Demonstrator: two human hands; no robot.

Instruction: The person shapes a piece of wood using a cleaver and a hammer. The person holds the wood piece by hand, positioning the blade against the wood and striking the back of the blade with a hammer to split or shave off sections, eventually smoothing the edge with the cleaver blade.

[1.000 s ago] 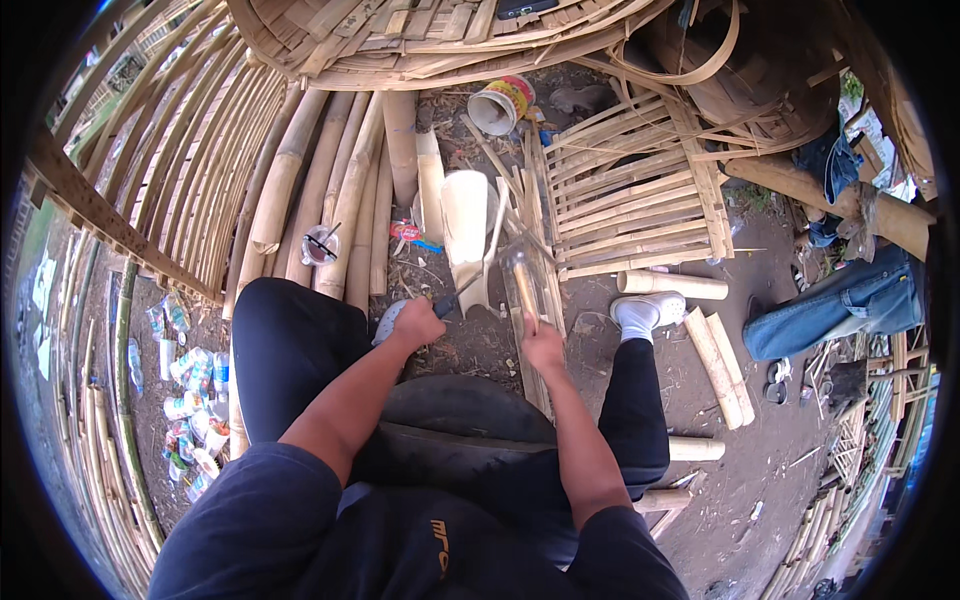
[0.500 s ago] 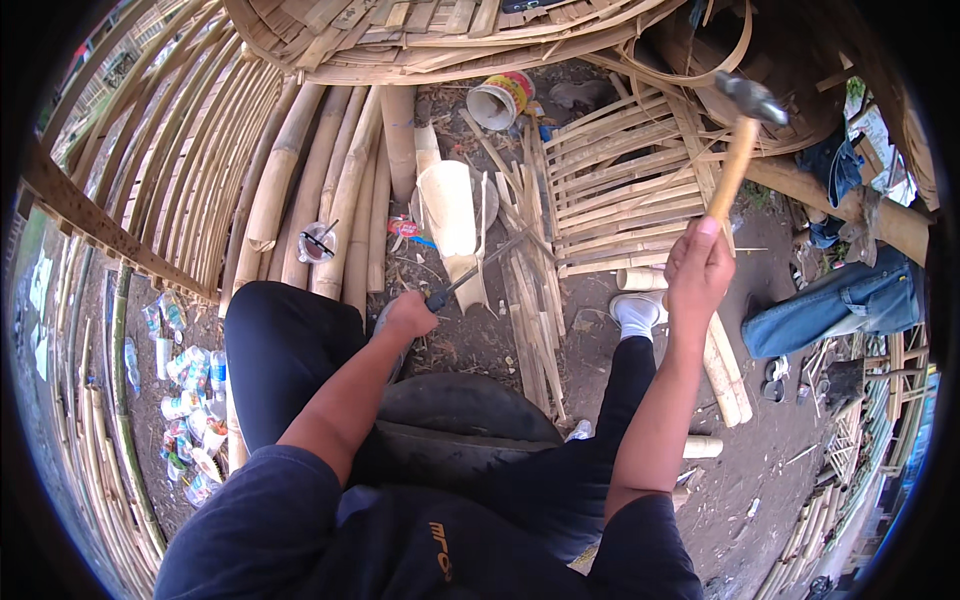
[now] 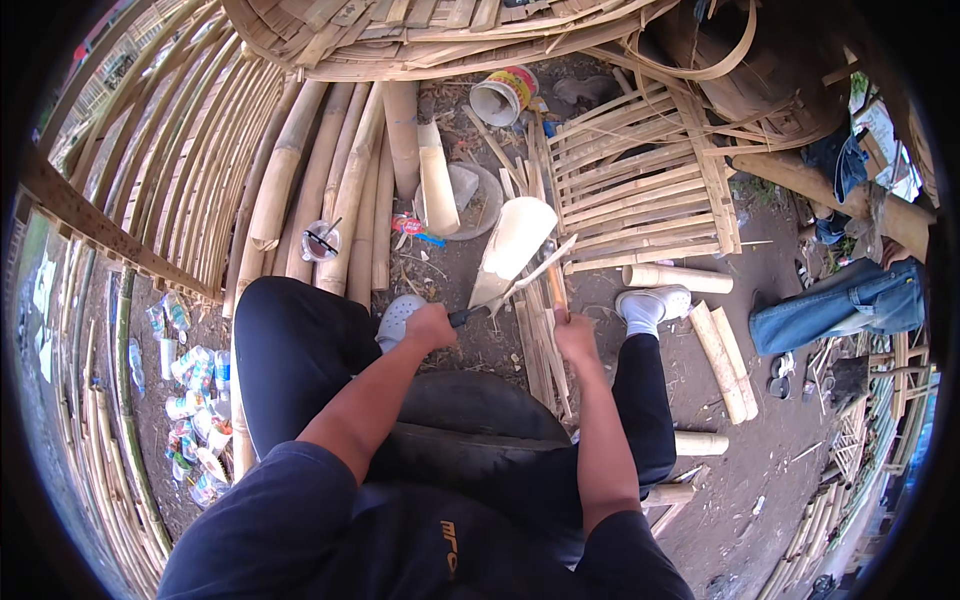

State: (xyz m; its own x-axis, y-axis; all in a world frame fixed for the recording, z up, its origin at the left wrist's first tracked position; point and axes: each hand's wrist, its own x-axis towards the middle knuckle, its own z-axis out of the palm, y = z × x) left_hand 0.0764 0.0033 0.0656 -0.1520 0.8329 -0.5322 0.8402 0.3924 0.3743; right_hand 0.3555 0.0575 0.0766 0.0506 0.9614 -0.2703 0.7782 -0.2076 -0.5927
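My left hand [image 3: 432, 328] is closed round the dark handle of a long-bladed knife [image 3: 460, 317], whose blade is mostly hidden at the bamboo. In front of it a split bamboo piece [image 3: 515, 240], pale inside, leans tilted, with a thin strip [image 3: 545, 268] standing away along its right side. My right hand [image 3: 575, 338] grips a hammer by its wooden handle [image 3: 556, 285], low beside that strip. The hammer's head cannot be made out behind the bamboo. Another pale bamboo half [image 3: 437, 180] stands just behind, beside a round grey block [image 3: 480, 205].
Bamboo poles [image 3: 310, 180] lie at left, with a plastic cup [image 3: 320, 240] on them. Bamboo slats [image 3: 545, 360] lie between my feet. A slatted bamboo panel [image 3: 640, 180] is at right. Plastic litter [image 3: 200, 400] lies far left; a bucket [image 3: 503, 97] lies beyond.
My right hand has swung the hammer down from its raised position to beside the bamboo. The bamboo piece has shifted right, and a strip now spreads from it. My left hand moved slightly right.
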